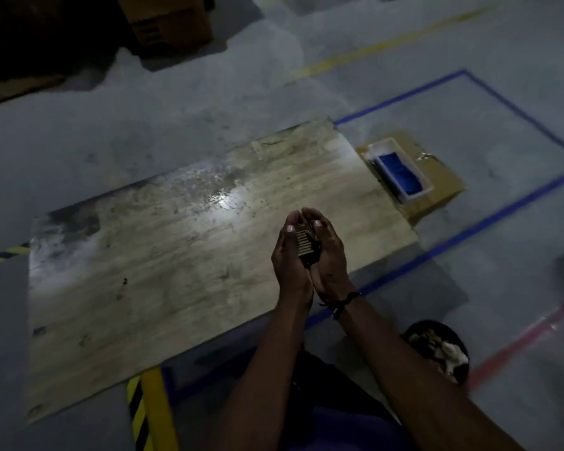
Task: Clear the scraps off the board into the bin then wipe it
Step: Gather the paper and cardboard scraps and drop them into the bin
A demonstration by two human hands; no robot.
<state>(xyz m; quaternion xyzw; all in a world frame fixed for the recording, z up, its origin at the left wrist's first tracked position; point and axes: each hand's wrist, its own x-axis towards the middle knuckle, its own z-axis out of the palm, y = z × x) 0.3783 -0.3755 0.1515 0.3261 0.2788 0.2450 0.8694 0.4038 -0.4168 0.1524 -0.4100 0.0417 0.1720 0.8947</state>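
Head view: your two hands meet at centre-right of the frame, over the lower right part of the board [183, 255]. Left hand [288, 255] and right hand [328, 252] are cupped together, heels touching, fingers curled up and inward. Between them they hold the scraps [306, 247]: a dark clump w/ a pale ribbed piece on top. Both grips are clenched round that clump, thumbs lying along its upper edge. Forearms come up from the bottom of the frame and converge at the wrists; a dark band [345, 302] sits on the right wrist.

The board is a wide pale slab lying at a slant across the middle of the frame, w/ a bright glare spot near its centre, dark smudges at its upper left corner and small specks scattered over it. Too dim to tell if the specks are loose bits or stains.

The bin [437, 348] is at lower right, just beside your right forearm, round and dark, w/ pale crumpled stuff inside.

Just past the board's upper right corner, a white tray [401, 169] w/ a blue cloth [401, 172] in it rests on a brown cardboard box [437, 190]. Blue tape [502, 216] lines the grey floor on the right; a yellow-black striped post [150, 411] stands at the bottom edge; another cardboard box [170, 21] sits at the top.
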